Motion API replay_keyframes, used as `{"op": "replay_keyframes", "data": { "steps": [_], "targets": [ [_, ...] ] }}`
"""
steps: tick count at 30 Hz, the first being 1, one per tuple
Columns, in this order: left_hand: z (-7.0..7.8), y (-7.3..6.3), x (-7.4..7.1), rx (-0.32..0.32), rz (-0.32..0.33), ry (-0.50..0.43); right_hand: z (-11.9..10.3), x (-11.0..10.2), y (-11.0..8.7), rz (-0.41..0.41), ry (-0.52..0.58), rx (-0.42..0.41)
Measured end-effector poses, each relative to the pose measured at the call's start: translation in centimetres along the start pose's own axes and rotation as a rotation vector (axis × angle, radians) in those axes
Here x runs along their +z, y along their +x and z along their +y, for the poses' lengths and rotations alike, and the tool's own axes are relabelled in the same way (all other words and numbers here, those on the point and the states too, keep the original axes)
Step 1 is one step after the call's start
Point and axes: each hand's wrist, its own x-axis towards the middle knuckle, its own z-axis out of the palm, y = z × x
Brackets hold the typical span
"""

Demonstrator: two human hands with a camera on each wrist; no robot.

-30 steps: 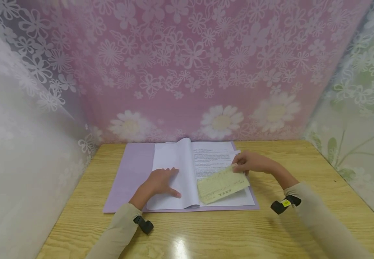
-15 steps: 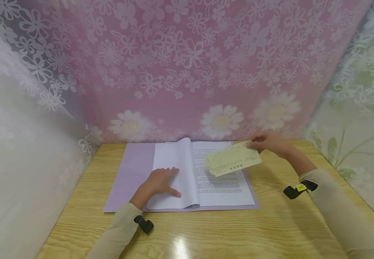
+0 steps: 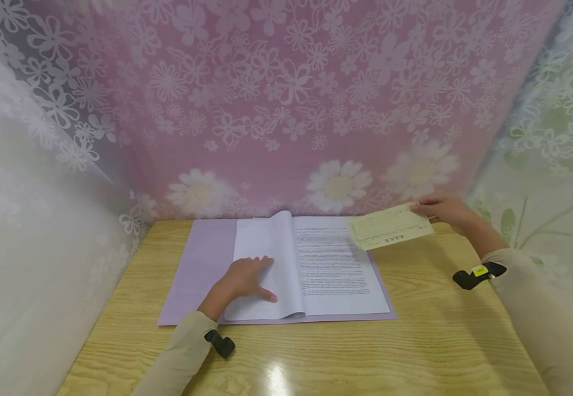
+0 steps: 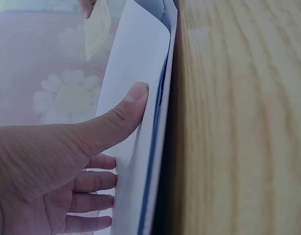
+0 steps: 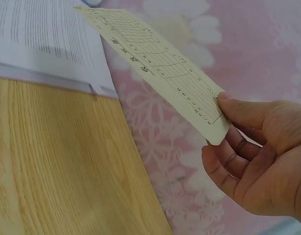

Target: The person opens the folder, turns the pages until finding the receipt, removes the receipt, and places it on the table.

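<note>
A pale yellow printed form slip is raised in the air beyond the folder's right edge, its end pinched between the thumb and fingers of my right hand. In the right wrist view the slip shows ruled lines and printed characters. My left hand rests with spread fingers on the turned white pages of an open purple folder. Seen from the left wrist, the thumb and straight fingers of that hand lie on the paper. A printed text page lies on the folder's right half.
The folder lies on a wood-grain table, close to a pink floral curtain at the back. Pale floral cloth hangs on the left and right sides. Each wrist wears a black strap camera.
My right hand has lifted the slip off the text page and carried it up and to the right. The left hand has stayed in place on the pages.
</note>
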Motion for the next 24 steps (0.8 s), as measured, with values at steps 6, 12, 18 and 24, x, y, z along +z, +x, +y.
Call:
{"op": "replay_keyframes", "data": {
  "steps": [6,12,18,24],
  "targets": [
    [0.0,0.0,0.0,0.002,0.004,0.006,2.2,-1.6,-0.1,0.015,-0.019,0.036],
    [0.1,0.0,-0.1,0.002,0.004,0.002,4.0,-2.5,-0.4,0.032,-0.046,0.090],
    [0.1,0.0,-0.1,-0.003,0.005,0.006,5.5,-2.6,-0.4,0.030,-0.077,0.132],
    [0.1,0.0,0.0,-0.009,0.010,0.001,7.0,-1.8,0.2,0.064,-0.077,0.118]
  ]
}}
